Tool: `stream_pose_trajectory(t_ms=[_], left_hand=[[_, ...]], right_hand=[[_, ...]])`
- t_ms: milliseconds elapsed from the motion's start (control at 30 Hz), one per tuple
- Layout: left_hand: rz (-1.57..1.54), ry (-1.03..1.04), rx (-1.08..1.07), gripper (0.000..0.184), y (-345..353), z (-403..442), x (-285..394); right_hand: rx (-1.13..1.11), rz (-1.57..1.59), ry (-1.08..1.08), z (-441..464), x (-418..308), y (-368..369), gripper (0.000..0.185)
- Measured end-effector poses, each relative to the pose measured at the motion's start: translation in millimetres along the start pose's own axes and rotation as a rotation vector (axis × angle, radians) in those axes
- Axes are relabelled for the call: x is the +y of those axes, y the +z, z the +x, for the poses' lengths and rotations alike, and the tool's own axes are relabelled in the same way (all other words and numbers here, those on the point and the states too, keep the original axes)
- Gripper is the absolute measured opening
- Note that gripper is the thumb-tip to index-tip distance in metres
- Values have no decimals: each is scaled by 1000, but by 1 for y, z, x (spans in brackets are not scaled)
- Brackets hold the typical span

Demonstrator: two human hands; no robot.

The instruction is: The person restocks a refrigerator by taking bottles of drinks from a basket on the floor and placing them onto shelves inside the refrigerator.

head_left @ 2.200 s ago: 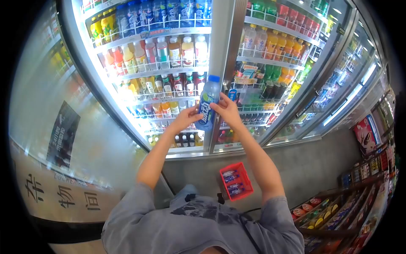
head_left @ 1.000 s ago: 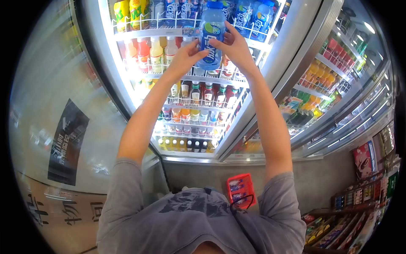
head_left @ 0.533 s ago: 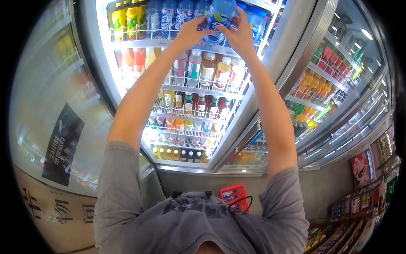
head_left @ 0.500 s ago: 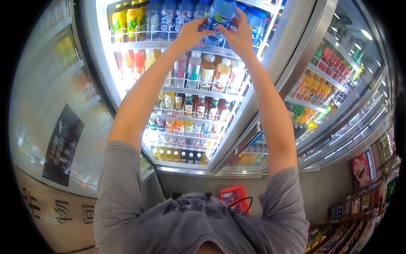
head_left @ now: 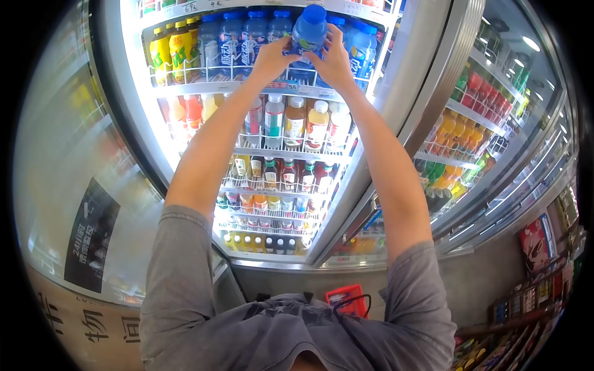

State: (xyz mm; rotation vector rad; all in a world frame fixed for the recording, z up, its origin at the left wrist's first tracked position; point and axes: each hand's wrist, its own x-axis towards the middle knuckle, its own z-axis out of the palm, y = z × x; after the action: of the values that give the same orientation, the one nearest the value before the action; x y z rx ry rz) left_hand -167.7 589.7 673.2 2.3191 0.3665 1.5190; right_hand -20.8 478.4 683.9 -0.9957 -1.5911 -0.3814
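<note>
A blue-capped bottle (head_left: 309, 31) is held between both hands at the upper shelf of an opened drinks fridge, its cap tipped toward me. My left hand (head_left: 273, 59) grips its left side, and my right hand (head_left: 334, 60) wraps round its right side. Behind it and on both sides stand several similar blue bottles (head_left: 255, 37). Yellow bottles (head_left: 180, 51) fill the left end of that shelf. The white wire rail (head_left: 216, 86) of the shelf runs just below the hands. The lower part of the held bottle is partly hidden by the fingers.
Lower shelves hold bottles of many colours (head_left: 294, 122). The opened glass door (head_left: 133, 222) is at the left, and a closed fridge door (head_left: 473, 123) at the right. A red basket (head_left: 348, 297) sits on the floor before me. Product racks (head_left: 532, 297) stand at the lower right.
The bottle and both hands have risen from in front of the door frame to the upper shelf. Since half a second ago the bottle has tilted, with its cap now toward me.
</note>
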Motion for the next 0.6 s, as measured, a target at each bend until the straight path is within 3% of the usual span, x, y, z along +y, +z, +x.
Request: stream_pose_trajectory(t_ms=[200, 367, 433, 600], left_hand=[[332, 93, -44, 51, -3, 19, -23], [202, 77, -112, 49, -4, 18, -22], [254, -18, -237, 50, -5, 17, -31], [209, -66, -290, 60, -6, 19, -39]], right_hand=[[29, -90, -31, 12, 15, 8, 78], [-7, -142, 8, 10, 26, 7, 79], [-52, -122, 40, 1, 27, 9, 78], [-98, -162, 94, 4, 27, 8, 78]])
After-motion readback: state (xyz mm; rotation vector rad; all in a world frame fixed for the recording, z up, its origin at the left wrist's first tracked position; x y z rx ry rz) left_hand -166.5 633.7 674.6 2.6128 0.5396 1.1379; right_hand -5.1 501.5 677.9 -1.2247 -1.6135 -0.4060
